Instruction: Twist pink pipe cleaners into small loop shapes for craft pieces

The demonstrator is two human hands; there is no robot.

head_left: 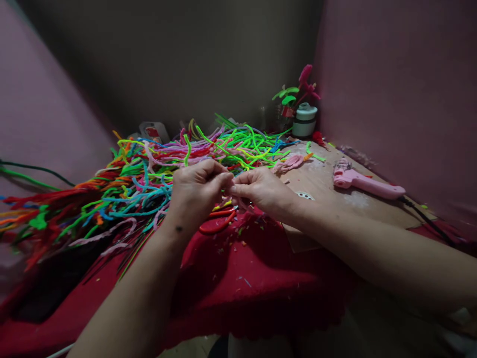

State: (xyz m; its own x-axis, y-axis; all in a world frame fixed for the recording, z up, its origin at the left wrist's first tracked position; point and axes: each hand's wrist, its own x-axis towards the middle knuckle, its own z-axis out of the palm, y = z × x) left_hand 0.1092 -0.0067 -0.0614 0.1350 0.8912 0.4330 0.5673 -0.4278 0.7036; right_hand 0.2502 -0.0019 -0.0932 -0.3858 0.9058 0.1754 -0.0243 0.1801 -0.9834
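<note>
I sit in a dim corner where a grey back wall meets pink side walls, and the table (372, 211) in front of me carries a dark red cloth (261, 278) speckled with tiny clipped bits of fuzz. My left hand (196, 191) and right hand (263, 191) meet just above the cloth, fingertips touching, both pinched together on a short pale pink fuzzy pipe cleaner piece (238, 201). I hold it close and centred so that I can see the small end between my fingers; how it is bent there I cannot tell, since my fingers hide most of it.

Just beneath my hands lie scissors with red-orange loop handles (218, 221), near enough to grab without looking away. The big heap of loose pipe cleaners in green, blue, orange, red and pink (156, 174) spreads behind and to the left, within my left arm's reach. A folded bundle of pink pipe cleaner (288, 163) rests on the bare brown board (320, 179) to the right, apart from the heap. Further right lies a pink glue gun (363, 181) on its side, its black cord (425, 219) trailing off the edge. In the far corner stands a small round white and green jar (304, 120) with a finished pink and green pipe cleaner flower (298, 89) behind it, out of the way of my elbows.
</note>
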